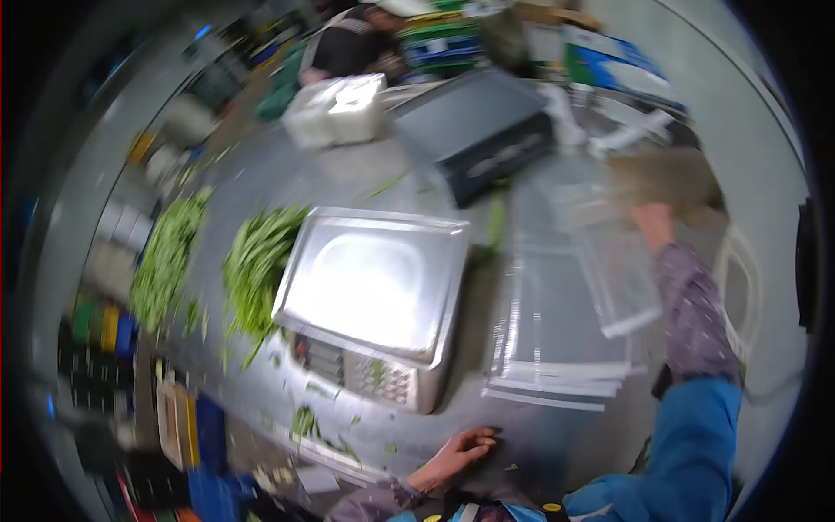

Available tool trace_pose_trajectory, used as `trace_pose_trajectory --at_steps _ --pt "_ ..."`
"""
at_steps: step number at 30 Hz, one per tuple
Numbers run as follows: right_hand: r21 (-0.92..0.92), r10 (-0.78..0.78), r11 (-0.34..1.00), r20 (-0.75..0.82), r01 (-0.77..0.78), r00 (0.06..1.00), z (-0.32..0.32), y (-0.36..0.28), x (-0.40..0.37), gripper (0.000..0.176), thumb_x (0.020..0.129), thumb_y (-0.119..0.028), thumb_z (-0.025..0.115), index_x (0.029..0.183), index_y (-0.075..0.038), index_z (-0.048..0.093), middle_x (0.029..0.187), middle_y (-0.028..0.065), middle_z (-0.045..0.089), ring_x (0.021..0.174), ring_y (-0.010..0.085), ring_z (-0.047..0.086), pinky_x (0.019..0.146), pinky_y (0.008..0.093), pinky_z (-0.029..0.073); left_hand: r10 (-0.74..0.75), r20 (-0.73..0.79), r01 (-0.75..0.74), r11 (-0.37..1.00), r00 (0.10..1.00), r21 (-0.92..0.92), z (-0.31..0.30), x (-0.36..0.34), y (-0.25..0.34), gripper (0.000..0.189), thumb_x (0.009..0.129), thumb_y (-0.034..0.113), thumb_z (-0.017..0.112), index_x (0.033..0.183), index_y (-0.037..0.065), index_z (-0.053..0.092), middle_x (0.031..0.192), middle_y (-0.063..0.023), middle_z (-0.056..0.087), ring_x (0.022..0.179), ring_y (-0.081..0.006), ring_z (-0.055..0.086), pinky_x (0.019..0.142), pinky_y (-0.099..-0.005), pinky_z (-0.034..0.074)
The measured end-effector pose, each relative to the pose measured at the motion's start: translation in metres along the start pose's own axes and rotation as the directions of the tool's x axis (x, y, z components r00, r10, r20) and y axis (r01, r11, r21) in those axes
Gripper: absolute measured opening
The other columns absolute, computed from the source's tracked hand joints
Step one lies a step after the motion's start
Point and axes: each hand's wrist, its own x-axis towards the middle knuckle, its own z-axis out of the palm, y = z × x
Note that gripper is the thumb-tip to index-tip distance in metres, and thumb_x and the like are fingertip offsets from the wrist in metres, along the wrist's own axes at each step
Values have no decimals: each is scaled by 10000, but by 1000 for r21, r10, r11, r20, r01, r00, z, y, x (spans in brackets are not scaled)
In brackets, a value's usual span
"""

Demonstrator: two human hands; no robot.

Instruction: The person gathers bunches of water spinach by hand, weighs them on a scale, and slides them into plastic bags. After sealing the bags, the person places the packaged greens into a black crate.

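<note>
My left hand (457, 454) rests low over the metal table's near edge, fingers apart and holding nothing. Far to the right, my right hand (654, 224) reaches forward, smeared by motion. It is at the edge of a tilted clear plastic bag (619, 278) and next to a blurred brown object (670, 178); whether it grips either cannot be made out. Flat clear plastic bags (557, 339) lie in a stack right of the scale. The weighing scale (370, 287) has a bare steel pan and a keypad facing me. Leafy greens (257, 270) lie in a bunch against its left side.
Another bunch of greens (167, 261) lies farther left. Behind the scale are a dark grey box-shaped device (474, 130) and a white wrapped pack (335, 111). Loose leaves (309, 424) litter the near table. A person (352, 43) is beyond the far edge.
</note>
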Motion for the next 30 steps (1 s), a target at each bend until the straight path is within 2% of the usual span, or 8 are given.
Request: trace_pose_trajectory --at_steps 3,5,11,12,15,19,25,30 --pt "102 -8 993 -439 59 899 72 42 22 196 685 -122 563 497 -177 567 532 51 580 520 174 598 443 330 433 71 6 -70 996 997 -49 -1 9 -16 374 866 77 517 1230 33 440 1056 -12 537 954 -68 473 802 -201 394" --pt "-174 -36 985 -295 -16 955 137 87 49 109 710 -72 535 773 -113 615 635 62 593 592 181 607 458 290 444 94 91 -92 995 991 -26 -2 12 -13 375 863 78 521 1226 27 439 1038 -10 537 958 -72 470 817 -201 384" --pt "310 218 950 -566 -40 795 -29 176 -42 297 856 -174 531 1120 -38 534 899 112 622 805 256 603 682 335 484 139 119 -142 990 983 17 0 6 -10 355 857 94 519 1189 -16 458 1031 -56 547 946 -101 490 848 -219 386" --pt "375 269 923 -477 -83 837 -61 173 -69 307 865 -161 520 1140 -23 520 978 134 606 829 284 595 718 350 472 143 145 -148 989 979 21 -1 4 -12 366 850 99 526 1189 -19 459 1039 -63 547 944 -104 490 842 -220 389" --pt "465 239 885 -485 16 841 -115 140 -158 297 844 -108 548 1113 18 531 1018 176 594 854 324 581 739 367 463 129 167 -139 989 977 49 -8 -4 -15 380 842 111 534 1191 -20 459 1049 -69 548 933 -107 494 821 -225 398" --pt "546 -49 765 -479 341 877 -223 29 -259 100 701 -9 582 723 2 486 642 174 444 590 339 476 519 419 358 175 159 -187 981 972 60 -27 -17 -22 375 842 124 527 1185 -14 466 1032 -65 558 899 -105 503 785 -226 411" --pt "805 -309 465 -241 367 920 -322 -76 -314 221 654 -86 645 590 -24 443 557 143 470 525 323 491 484 415 357 185 123 -199 974 975 108 -90 -59 -6 376 839 100 518 1196 10 446 1038 -36 530 920 -92 478 765 -222 413" --pt "895 -385 267 -241 357 891 -381 -148 -284 192 683 -95 636 616 -36 466 585 114 492 548 301 511 483 395 369 516 -281 -474 856 809 207 -205 -114 45 323 843 127 529 1142 9 499 1002 -35 573 873 -109 522 764 -237 417"
